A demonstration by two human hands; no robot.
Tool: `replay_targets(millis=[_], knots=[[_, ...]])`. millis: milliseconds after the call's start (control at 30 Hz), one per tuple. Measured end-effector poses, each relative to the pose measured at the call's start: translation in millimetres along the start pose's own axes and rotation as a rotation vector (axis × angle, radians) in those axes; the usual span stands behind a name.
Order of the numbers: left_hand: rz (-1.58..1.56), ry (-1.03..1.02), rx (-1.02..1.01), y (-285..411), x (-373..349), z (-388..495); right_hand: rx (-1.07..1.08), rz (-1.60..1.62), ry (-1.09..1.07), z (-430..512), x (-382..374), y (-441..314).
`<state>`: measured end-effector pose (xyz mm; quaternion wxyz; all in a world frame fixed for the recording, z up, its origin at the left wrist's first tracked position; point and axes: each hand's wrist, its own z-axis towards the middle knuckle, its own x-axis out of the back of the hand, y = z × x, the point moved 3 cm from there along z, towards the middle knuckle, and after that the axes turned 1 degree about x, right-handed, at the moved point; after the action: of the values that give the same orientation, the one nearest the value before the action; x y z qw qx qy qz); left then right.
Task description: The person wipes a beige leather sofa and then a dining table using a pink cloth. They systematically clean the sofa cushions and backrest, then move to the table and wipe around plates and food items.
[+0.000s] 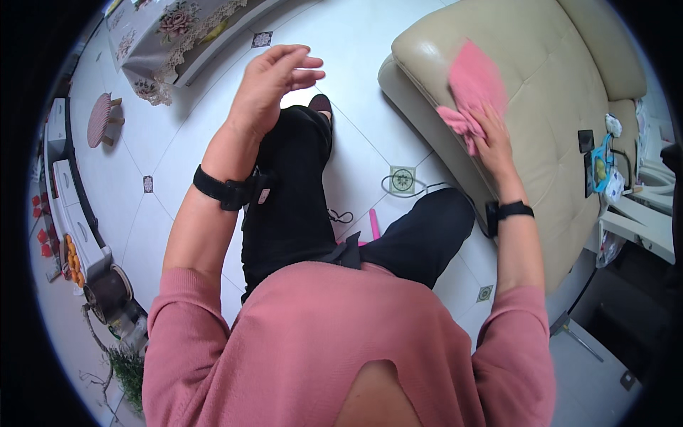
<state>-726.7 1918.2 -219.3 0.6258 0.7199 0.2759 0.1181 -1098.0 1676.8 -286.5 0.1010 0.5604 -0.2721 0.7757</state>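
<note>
A bunched pink cloth [476, 80] lies under my right hand [492, 137], whose fingers grip its near end. The cloth's far end spreads over the front edge of a beige padded leather sofa [539, 144] and looks slightly blurred. My left hand [277, 80] is raised above the tiled floor with bent fingers apart and nothing in them. Both wrists wear black straps. Below my left hand are my black-trousered leg [291, 176] and a dark shoe [320, 103].
A table with a floral lace cloth [179, 26] stands upper left, near a small striped stool [101, 120]. A thin cable [405, 193] loops over the floor by the sofa. Phones [586, 141] and a blue bag [603, 163] lie at right. A low cabinet [80, 224] lines the left.
</note>
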Motion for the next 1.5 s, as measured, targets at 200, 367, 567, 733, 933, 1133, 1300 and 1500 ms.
replay_targets(millis=[200,367,567,733,933,1133,1300,1500], knots=[[-0.297,-0.048,-0.033,13,2,4,-0.260,0.165,-0.041,-42,24,16],[-0.553,-0.179,-0.089,35,-33,32,-0.571,0.484,0.138,-1,-3,45],[-0.900,-0.237,-0.011,44,-57,90,-0.317,0.086,0.168,86,-31,49],[-1.074,-0.198,-0.021,69,-71,136,-0.048,0.100,0.145,165,-52,7],[-0.910,-0.238,-0.653,142,-82,144,0.098,-0.217,0.099,140,-54,-49],[-0.482,0.150,-0.764,107,-78,139,0.126,-0.276,-0.120,22,-3,-53],[-0.159,0.218,-0.457,40,-64,157,0.076,-0.303,-0.159,-5,3,-49],[0.107,-0.047,-0.079,-21,-98,186,0.138,-0.208,-0.075,115,-29,-39]])
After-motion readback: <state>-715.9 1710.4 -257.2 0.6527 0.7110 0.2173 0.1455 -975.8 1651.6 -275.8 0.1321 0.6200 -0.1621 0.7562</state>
